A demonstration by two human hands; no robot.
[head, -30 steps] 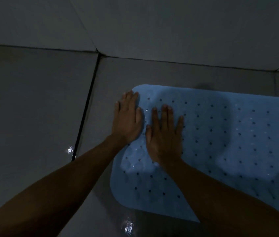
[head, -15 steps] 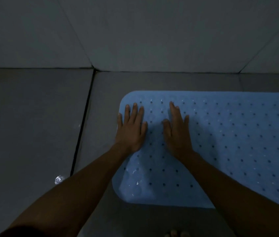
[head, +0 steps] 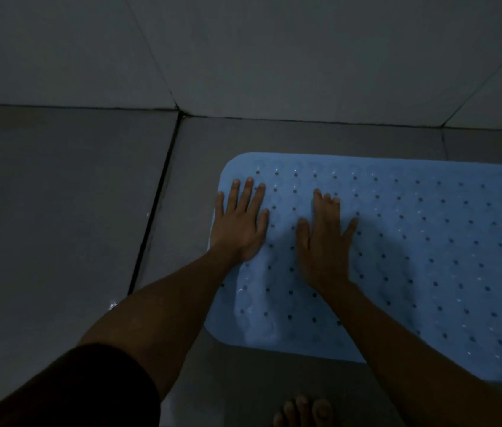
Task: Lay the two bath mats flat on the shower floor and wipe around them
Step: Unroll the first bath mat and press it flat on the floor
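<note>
One light blue bath mat (head: 428, 241) with rows of small holes lies flat on the grey tiled shower floor (head: 59, 211), running off the right edge of the view. My left hand (head: 240, 223) rests palm down on the mat's left end, fingers spread. My right hand (head: 325, 241) lies flat beside it, a little further right, fingers also apart. Neither hand holds anything. A second mat is not in view.
The wall (head: 243, 50) meets the floor just beyond the mat's far edge. A dark grout line (head: 154, 204) runs along the floor left of the mat. My bare toes (head: 305, 411) show at the bottom edge, just in front of the mat.
My hands have drawn a little apart on the mat. The shadowed ripple in the mat's middle has gone. The view has tilted, bringing my toes into sight.
</note>
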